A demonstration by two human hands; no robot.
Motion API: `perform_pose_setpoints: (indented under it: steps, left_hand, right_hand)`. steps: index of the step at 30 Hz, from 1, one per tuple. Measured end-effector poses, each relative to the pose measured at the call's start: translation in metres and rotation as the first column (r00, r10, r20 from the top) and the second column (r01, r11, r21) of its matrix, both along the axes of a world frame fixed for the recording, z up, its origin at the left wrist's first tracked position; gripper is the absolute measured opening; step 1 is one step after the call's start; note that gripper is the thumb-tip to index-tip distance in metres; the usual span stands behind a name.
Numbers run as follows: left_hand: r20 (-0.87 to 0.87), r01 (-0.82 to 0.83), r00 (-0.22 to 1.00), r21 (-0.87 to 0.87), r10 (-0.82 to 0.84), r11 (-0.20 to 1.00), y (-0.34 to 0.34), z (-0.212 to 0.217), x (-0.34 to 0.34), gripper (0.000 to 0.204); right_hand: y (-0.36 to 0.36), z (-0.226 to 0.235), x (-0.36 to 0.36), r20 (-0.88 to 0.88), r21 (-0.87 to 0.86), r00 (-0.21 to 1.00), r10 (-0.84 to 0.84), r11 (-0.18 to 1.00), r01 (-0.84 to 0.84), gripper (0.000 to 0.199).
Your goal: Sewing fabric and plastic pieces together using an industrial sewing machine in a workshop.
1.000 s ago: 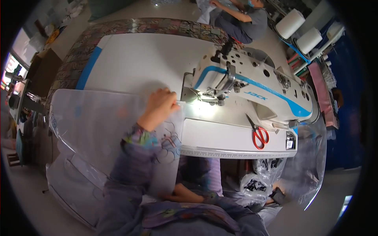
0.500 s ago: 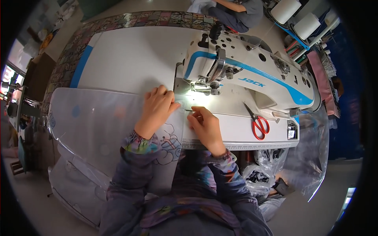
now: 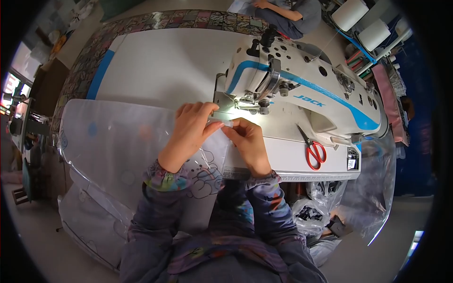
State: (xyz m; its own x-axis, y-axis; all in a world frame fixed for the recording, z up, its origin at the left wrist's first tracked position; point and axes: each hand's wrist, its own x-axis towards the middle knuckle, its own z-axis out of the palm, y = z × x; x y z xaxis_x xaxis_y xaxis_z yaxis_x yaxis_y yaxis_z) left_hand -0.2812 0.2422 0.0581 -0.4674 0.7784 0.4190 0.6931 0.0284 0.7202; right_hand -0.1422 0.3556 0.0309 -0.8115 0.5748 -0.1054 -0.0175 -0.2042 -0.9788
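Observation:
A translucent plastic sheet (image 3: 122,137) with a cartoon print lies over the left front of the sewing table and hangs down toward my lap. My left hand (image 3: 189,134) is closed at its upper right corner, thumb and fingers pinching the edge. Close beside it, my right hand (image 3: 247,145) pinches the same corner between thumb and forefinger. Both sets of fingertips nearly meet, just in front of the lit needle area of the white and blue sewing machine (image 3: 297,87). The fingers hide the exact fold of the edge.
Red-handled thread snips (image 3: 315,153) lie on the table right of my right hand. A ruler strip (image 3: 292,175) runs along the table's front edge. Thread cones (image 3: 350,15) stand at the upper right. Plastic bags (image 3: 309,212) sit below the table. Another person (image 3: 302,19) sits beyond the machine.
My right hand has come up to the sheet's corner and now pinches it. My left thumb and the corner have shifted right, so both hands are closer together. The view has shifted slightly.

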Motion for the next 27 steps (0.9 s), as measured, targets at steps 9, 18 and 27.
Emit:
perform_pose_setpoints:
  steps: [9,18,27]
  left_hand:
    - [-0.093,-0.064,0.994,-0.142,0.051,0.988,0.029,-0.019,-0.004,0.017]
    - [-0.242,-0.221,0.952,-0.123,0.187,0.968,0.058,-0.05,-0.006,0.014]
    - [-0.26,-0.307,0.926,-0.1,0.273,0.946,0.059,-0.051,-0.002,0.012]
  right_hand:
    - [0.01,0.004,-0.001,-0.001,0.112,0.974,-0.226,0.968,0.225,0.008]
    - [0.003,-0.018,0.004,0.051,0.977,0.934,-0.354,0.21,0.026,0.035]
    - [0.014,-0.014,0.004,0.174,0.982,0.924,-0.34,0.129,-0.137,0.042]
